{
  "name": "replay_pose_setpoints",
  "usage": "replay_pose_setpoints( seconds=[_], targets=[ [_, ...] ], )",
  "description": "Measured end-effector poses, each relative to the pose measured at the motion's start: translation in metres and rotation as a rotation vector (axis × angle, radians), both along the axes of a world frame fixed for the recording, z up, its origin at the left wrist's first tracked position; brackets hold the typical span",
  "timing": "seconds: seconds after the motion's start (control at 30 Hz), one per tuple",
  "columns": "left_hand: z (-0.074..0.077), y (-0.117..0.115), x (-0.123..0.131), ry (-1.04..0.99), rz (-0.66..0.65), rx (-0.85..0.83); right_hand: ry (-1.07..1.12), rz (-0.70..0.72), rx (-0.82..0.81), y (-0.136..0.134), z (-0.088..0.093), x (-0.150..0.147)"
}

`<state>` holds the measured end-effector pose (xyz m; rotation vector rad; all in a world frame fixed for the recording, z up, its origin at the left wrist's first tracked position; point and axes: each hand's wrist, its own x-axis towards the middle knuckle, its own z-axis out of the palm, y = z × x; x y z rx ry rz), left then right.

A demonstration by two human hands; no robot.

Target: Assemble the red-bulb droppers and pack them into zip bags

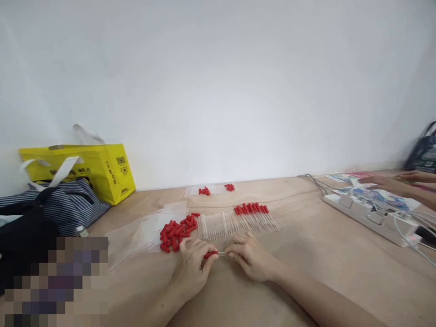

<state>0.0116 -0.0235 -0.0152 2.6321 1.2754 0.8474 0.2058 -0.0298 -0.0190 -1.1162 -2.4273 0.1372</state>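
My left hand point(197, 260) pinches a red rubber dropper bulb point(211, 254) between thumb and fingers. Facing it, my right hand point(250, 256) grips a thin clear dropper tube point(222, 254), whose end meets the bulb or sits in it; I cannot tell how deep. Just beyond my hands lies a row of bare clear tubes point(218, 225), side by side. To its right, several tubes with red bulbs fitted point(255, 215) lie slanted. A heap of loose red bulbs point(175, 231) rests left of the row, partly on a clear plastic bag point(143, 231).
Near the wall lies another clear bag with red bulbs point(205, 191). A yellow bag point(112, 177) and a striped bag point(70, 206) stand left. On the right are a white power strip point(368, 218) with cables and another person's hands point(384, 185). Lower left is pixelated.
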Motion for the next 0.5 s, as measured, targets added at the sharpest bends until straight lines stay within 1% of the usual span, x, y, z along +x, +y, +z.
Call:
replay_pose_setpoints(
  seconds=[0.1,0.17,0.2,0.27,0.33,0.37,0.43,0.5],
  targets=[
    [0.000,0.003,-0.001,0.008,0.009,-0.007,-0.008,-0.029,0.013,0.000,-0.003,0.001],
    [-0.002,0.006,-0.004,-0.008,0.064,0.020,0.042,-0.067,0.006,0.004,-0.008,0.003],
    [-0.003,0.008,-0.006,-0.019,0.111,0.039,0.094,-0.115,0.003,0.008,-0.011,0.006],
    [-0.005,0.013,-0.011,-0.019,0.221,0.067,0.242,-0.286,0.005,0.021,-0.017,0.015],
    [-0.006,0.018,-0.017,0.018,0.322,0.079,0.392,-0.526,0.023,0.037,-0.021,0.028],
    [-0.007,0.021,-0.020,0.044,0.363,0.085,0.429,-0.637,0.030,0.044,-0.022,0.034],
    [-0.008,0.025,-0.025,0.093,0.425,0.097,0.442,-0.805,0.031,0.058,-0.022,0.043],
    [-0.010,0.028,-0.028,0.125,0.453,0.110,0.405,-0.900,0.008,0.067,-0.021,0.047]
  ],
)
